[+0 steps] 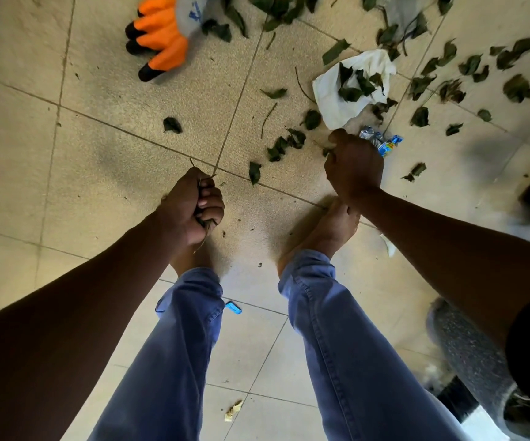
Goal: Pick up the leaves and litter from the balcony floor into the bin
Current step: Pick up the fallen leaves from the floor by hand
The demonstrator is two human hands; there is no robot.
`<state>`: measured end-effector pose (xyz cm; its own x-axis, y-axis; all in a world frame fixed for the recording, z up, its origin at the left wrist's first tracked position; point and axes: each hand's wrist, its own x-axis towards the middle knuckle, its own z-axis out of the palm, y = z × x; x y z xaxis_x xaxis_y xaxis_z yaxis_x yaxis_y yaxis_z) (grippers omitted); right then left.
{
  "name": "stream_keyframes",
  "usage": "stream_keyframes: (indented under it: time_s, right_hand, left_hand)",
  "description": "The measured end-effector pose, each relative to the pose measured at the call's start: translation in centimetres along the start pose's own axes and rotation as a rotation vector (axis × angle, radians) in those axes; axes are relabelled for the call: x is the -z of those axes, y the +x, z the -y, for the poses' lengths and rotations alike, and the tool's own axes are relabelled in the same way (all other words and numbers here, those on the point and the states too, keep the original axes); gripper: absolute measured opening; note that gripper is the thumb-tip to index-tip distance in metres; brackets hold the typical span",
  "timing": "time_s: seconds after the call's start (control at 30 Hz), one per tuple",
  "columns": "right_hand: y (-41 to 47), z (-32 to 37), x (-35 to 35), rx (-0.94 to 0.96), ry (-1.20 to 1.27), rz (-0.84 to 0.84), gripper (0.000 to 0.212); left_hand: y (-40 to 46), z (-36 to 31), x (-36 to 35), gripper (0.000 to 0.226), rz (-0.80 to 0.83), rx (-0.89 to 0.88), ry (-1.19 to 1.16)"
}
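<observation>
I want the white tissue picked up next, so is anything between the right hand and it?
Nothing blocks the way. The right hand, already gripping leaves, is just below the white tissue, with only bare tile between. Several leaves lie on top of the tissue, and a blue wrapper sits beside the hand.

Orange glove [162,36] on tiled floor [114,100]

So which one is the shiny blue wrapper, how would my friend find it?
Start at the big white tissue with leaves on it, lying on the tiled floor. Go just below it to the right hand. The blue wrapper pokes out beside that fist, the only shiny, bright blue thing among dull green leaves.
</observation>
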<state>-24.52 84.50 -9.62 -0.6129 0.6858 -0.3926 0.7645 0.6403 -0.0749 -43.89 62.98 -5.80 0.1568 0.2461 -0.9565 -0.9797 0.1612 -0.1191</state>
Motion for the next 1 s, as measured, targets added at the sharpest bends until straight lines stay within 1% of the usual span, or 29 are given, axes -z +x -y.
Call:
stream_keyframes:
  time_s: [0.07, 0.13, 0.23, 0.33, 0.4, 0.47, 0.53, 0.57, 0.67, 0.77, 0.83, 0.9, 1.0]
  right_hand:
    - [0.3, 0.0, -0.5, -0.012, -0.033, 0.039, 0.024]
    - [0.4, -0.1, -1.2, 0.021, -0.069, 0.093, 0.017]
    - [0.5, -0.3, -2.0, 0.016, -0.036, 0.108, 0.014]
    - [0.7, -0.2, -1.9, 0.017, 0.005, 0.115, 0.015]
    - [1.1, 0.3, -1.3, 0.069, 0.039, 0.054, 0.013]
    - [1.9, 0.9, -0.5, 0.136, 0.037, -0.070, 0.010]
    - [2.8, 1.5, 0.2, 0.224, -0.029, -0.151, 0.008]
    - [3.2, 1.6, 0.4, 0.273, -0.079, -0.150, 0.007]
    - [4.5, 1.4, 0.1, 0.369, -0.189, -0.034, 0.013]
    - [5.4, 1.4, -0.3, 0.365, -0.233, 0.054, 0.016]
    - [5.9, 2.1, 0.0, 0.347, -0.221, 0.067, 0.013]
    - [6.3, 2.9, 0.1, 0.339, -0.147, 0.045, 0.005]
    - [6.5, 3.5, 0.5, 0.266, 0.028, -0.026, 0.014]
  left_hand:
    - [0.2, -0.4, -0.2, 0.029, -0.009, 0.003, 0.009]
    - [0.3, -0.6, -0.3, 0.034, -0.017, 0.001, 0.018]
    - [0.4, -1.0, -0.2, 0.031, -0.022, -0.011, 0.033]
    - [0.2, -1.2, -0.2, 0.023, -0.012, -0.019, 0.026]
    - [0.1, -1.3, -0.2, 0.024, -0.003, -0.016, 0.009]
    - [0.2, -1.4, 0.0, 0.030, -0.001, -0.006, -0.005]
    - [0.3, -1.6, 0.4, 0.032, 0.007, -0.005, -0.012]
    - [0.3, -1.7, 0.5, 0.032, 0.009, -0.006, -0.011]
    - [0.1, -1.8, 0.9, 0.032, 0.008, -0.016, -0.017]
    - [-0.2, -1.9, 1.4, 0.033, 0.002, -0.019, -0.047]
    - [-0.3, -2.0, 1.8, 0.034, 0.006, -0.017, -0.065]
    - [-0.4, -2.2, 2.3, 0.035, 0.010, -0.012, -0.080]
    - [-0.4, -2.1, 2.7, 0.037, 0.010, -0.004, -0.104]
